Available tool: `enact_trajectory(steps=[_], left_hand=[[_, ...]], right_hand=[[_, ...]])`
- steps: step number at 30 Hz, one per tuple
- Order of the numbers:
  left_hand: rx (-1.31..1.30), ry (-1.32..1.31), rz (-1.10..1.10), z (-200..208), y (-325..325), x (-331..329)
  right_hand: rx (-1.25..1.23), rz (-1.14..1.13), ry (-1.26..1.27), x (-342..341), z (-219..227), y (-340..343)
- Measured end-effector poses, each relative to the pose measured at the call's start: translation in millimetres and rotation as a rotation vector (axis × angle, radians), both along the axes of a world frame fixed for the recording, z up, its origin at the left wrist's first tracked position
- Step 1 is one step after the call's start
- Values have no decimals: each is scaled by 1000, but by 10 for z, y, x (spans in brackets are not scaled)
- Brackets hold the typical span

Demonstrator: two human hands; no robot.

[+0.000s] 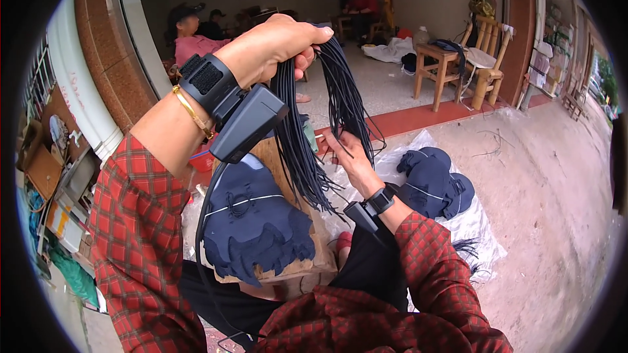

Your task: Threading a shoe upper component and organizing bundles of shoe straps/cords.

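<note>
Raised high in front of me, my left hand grips a bundle of thin black cords at its top, and the strands hang down in two bunches. My right hand is lower, by the loose strands of the right-hand bunch, its fingers apart and a strand or two crossing them. Below the cords, a stack of dark blue cut fabric pieces, tied round with a white string, lies on a wooden block between my legs.
More tied dark blue fabric bundles lie on a plastic sheet to the right, with loose black cords beside them. A wooden stool and a bamboo chair stand at the doorway. Several people sit inside. Boxes and clutter stand left.
</note>
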State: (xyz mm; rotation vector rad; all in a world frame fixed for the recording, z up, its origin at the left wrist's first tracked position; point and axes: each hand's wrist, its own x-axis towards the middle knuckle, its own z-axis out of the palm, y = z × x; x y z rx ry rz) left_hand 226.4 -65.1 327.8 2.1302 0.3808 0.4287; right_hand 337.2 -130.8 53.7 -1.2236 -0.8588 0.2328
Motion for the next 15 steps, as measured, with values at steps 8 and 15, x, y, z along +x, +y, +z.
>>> enact_trajectory(steps=[8,15], left_hand=[[-103,175,-71,94,264,-6],[-289,235,-179,-20,421,-125]], right_hand=[[-244,144,16,25,-167,-97],[-336,167,61,40,-276,-289]])
